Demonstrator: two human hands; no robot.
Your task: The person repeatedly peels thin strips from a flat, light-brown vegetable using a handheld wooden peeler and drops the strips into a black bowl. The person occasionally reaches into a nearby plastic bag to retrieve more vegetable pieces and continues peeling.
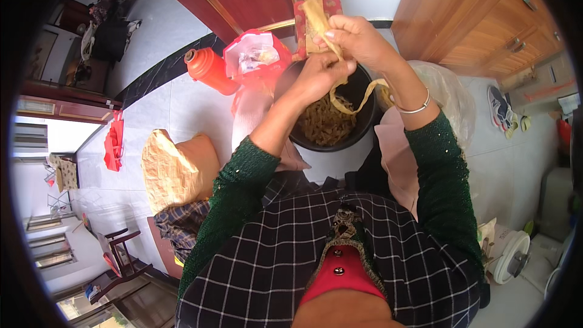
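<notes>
Both my hands are over a black bucket (369,120) on the floor before me. A long, pliable yellow-brown strip (315,11) is pinched between them; its material is hard to tell. My right hand (357,38) grips it near its wide upper end, which sticks up past the fingers. Just below, my left hand (321,73) holds the strip lower down, fingertips close to the right hand. A narrow tail of strip loops over the bucket's right side. Inside lie many short brownish pieces (330,123), perhaps knotted.
Left of the bucket stand a red bag (259,59) and an orange thermos flask (207,66). A crumpled brown paper bag (175,168) is farther left. At right are a translucent plastic bag (448,95) and shoes (498,105). A red patterned box (300,27) lies beyond the bucket.
</notes>
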